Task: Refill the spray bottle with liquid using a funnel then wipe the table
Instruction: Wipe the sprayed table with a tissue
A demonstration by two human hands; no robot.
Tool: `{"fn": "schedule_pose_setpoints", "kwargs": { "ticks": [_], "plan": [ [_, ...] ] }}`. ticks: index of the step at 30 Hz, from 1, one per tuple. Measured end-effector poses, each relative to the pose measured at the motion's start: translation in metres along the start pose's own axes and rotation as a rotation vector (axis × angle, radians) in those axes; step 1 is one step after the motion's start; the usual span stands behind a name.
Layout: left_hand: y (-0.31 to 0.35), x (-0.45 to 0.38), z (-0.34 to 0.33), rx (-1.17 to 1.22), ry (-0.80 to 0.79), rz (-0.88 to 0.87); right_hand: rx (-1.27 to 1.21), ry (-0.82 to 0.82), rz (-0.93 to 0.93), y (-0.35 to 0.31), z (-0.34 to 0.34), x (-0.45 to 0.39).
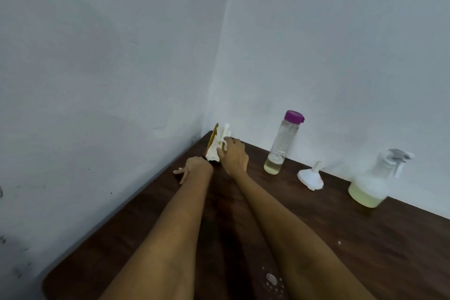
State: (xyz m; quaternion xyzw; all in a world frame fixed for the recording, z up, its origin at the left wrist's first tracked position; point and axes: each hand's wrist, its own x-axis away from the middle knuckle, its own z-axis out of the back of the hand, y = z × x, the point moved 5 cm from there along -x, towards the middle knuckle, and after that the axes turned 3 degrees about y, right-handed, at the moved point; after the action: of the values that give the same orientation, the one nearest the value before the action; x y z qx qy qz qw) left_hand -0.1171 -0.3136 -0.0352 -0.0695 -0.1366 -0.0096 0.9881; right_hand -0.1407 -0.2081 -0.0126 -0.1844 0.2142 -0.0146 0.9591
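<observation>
Both arms stretched to far corner. Left hand [192, 168] flat on counter [341, 238], fingers spread, holding nothing. Right hand [233, 156] fingers pinching one white tissue [219, 143]. Right: one purple-capped bottle [283, 143], one funnel [310, 178], one spray bottle [375, 180].

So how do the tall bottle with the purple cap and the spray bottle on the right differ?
The tall clear bottle with the purple cap is slim and straight; the clear plastic spray bottle with the white trigger head is squat and wide. The capped bottle holds only a shallow layer of pale yellow liquid; the spray bottle holds a bigger pool. The capped bottle stands nearer the corner, the spray bottle farther right. Both are see-through, closed, and upright on the dark wooden table.
</observation>
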Motion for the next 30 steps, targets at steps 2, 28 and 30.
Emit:
{"fn": "schedule_pose_setpoints", "kwargs": {
  "ticks": [2,28,30],
  "plan": [
    [0.006,-0.005,0.001,-0.035,0.001,-0.031,0.042,0.044,-0.021,-0.005,-0.004,-0.011],
    [-0.028,0.119,-0.035,0.198,0.377,0.021,-1.099,0.112,-0.728,0.124,0.17,0.15],
    [-0.02,0.14,-0.038,0.227,0.389,-0.002,-1.001,0.202,-0.767,0.157,0.188,0.195]
  ]
}}
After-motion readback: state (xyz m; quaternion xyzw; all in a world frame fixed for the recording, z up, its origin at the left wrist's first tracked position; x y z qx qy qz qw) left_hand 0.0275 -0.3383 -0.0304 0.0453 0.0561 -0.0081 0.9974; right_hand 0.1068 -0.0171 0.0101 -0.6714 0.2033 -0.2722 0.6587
